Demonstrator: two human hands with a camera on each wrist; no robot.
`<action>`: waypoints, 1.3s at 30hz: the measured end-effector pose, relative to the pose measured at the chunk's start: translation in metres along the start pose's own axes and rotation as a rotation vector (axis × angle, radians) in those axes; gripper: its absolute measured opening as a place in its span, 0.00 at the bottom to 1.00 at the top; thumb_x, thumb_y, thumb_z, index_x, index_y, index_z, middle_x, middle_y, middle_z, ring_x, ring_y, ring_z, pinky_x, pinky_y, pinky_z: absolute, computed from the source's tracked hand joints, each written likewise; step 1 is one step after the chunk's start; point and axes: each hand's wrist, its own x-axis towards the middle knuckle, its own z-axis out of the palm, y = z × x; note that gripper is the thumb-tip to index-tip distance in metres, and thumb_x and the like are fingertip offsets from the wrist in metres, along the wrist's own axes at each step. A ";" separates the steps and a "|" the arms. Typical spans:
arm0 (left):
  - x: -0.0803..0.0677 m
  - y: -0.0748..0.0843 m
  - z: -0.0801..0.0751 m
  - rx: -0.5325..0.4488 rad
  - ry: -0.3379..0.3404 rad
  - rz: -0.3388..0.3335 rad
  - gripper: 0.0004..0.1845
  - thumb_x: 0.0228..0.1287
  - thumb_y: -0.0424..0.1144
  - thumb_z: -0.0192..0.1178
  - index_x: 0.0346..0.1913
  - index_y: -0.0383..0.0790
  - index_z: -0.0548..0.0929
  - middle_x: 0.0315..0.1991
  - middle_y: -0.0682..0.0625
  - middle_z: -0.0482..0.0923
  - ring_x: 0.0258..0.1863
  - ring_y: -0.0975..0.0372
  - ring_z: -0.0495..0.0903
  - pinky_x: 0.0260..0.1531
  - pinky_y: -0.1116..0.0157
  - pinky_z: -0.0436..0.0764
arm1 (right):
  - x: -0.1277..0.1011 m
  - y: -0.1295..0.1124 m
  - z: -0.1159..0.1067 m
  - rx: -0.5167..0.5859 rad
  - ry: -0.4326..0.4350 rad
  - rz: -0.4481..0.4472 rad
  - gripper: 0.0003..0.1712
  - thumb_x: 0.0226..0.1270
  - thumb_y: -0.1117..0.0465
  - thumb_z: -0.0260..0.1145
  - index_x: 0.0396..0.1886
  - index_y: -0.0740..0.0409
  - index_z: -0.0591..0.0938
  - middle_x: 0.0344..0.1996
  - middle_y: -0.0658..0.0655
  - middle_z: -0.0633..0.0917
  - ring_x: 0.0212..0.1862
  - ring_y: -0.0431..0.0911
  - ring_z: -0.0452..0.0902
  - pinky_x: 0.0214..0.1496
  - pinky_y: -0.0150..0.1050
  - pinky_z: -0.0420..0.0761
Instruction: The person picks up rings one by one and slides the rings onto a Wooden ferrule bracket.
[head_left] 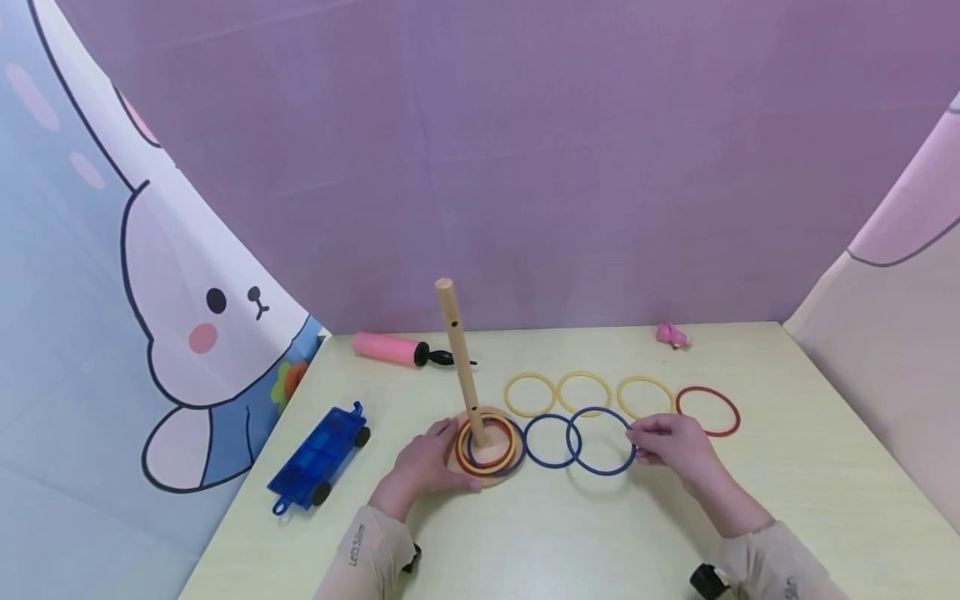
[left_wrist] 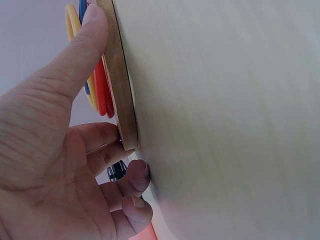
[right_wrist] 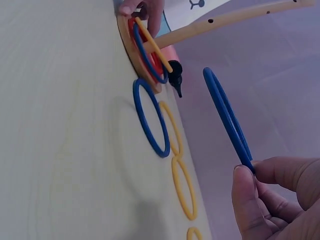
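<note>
Though pinched, blue ring (right_wrist: pixel 227 117) tilted upward

A peg base (head_left: pixel 486 475) is placed centrally on the table (head_left: pixel 600 542), with rings (head_left: pixel 487 446) stacked on it. To its right two rows of rings are laid. A pump (head_left: pixel 390 348) is set behind, a toy car (head_left: pixel 318 456) left.
</note>
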 end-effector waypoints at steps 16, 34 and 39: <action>-0.001 0.000 0.000 -0.011 -0.003 -0.002 0.62 0.37 0.67 0.75 0.75 0.42 0.60 0.72 0.42 0.61 0.66 0.42 0.65 0.61 0.42 0.68 | -0.006 -0.028 0.009 0.030 -0.061 -0.047 0.16 0.65 0.68 0.67 0.46 0.79 0.79 0.31 0.58 0.86 0.29 0.45 0.82 0.35 0.38 0.86; 0.002 -0.004 0.003 0.015 0.003 0.025 0.62 0.39 0.67 0.74 0.76 0.41 0.59 0.73 0.43 0.59 0.67 0.42 0.64 0.62 0.43 0.67 | -0.012 -0.060 0.022 0.049 -0.120 -0.134 0.16 0.63 0.69 0.68 0.44 0.79 0.80 0.28 0.57 0.86 0.27 0.42 0.82 0.34 0.38 0.86; 0.002 -0.004 0.004 0.017 0.003 0.026 0.62 0.39 0.67 0.74 0.76 0.41 0.59 0.73 0.43 0.59 0.67 0.42 0.64 0.62 0.43 0.67 | -0.011 -0.066 0.027 0.053 -0.134 -0.153 0.15 0.63 0.69 0.68 0.44 0.79 0.80 0.28 0.57 0.86 0.27 0.43 0.82 0.34 0.39 0.86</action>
